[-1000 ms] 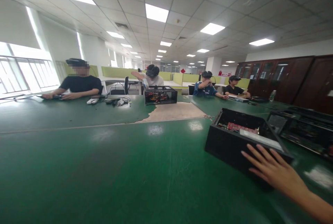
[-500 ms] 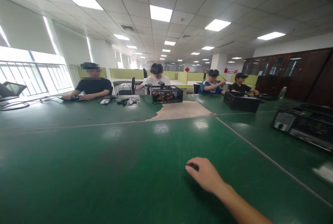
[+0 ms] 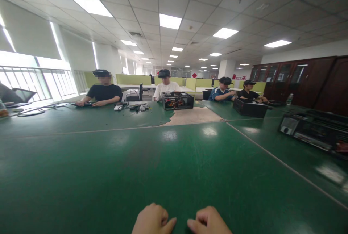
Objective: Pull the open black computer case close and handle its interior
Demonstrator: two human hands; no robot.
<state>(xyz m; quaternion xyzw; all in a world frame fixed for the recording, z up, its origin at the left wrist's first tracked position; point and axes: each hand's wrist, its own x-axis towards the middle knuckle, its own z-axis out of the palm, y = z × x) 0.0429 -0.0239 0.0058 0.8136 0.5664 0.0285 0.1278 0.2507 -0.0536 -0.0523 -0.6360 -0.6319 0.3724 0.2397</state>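
Note:
My left hand (image 3: 153, 220) is at the bottom edge of the view, over the green tabletop (image 3: 174, 168). Its fingers are loosely curled under and its thumb points right. Across a narrow gap, my right hand (image 3: 209, 220) mirrors it, with curled fingers and a thumb pointing left. I see nothing held in either one. The wrists and the undersides of both hands are out of sight.
Across the table, a person sits behind an open computer case (image 3: 178, 101). Cables and small devices (image 3: 133, 107) lie to its left. Further right are a black case (image 3: 250, 107) and a larger computer case (image 3: 312, 132). A plastic bottle (image 3: 290, 99) stands beyond.
My right hand has drawn back toward me from further out over the table. My left hand has come into view beside it. The view has shifted slightly.

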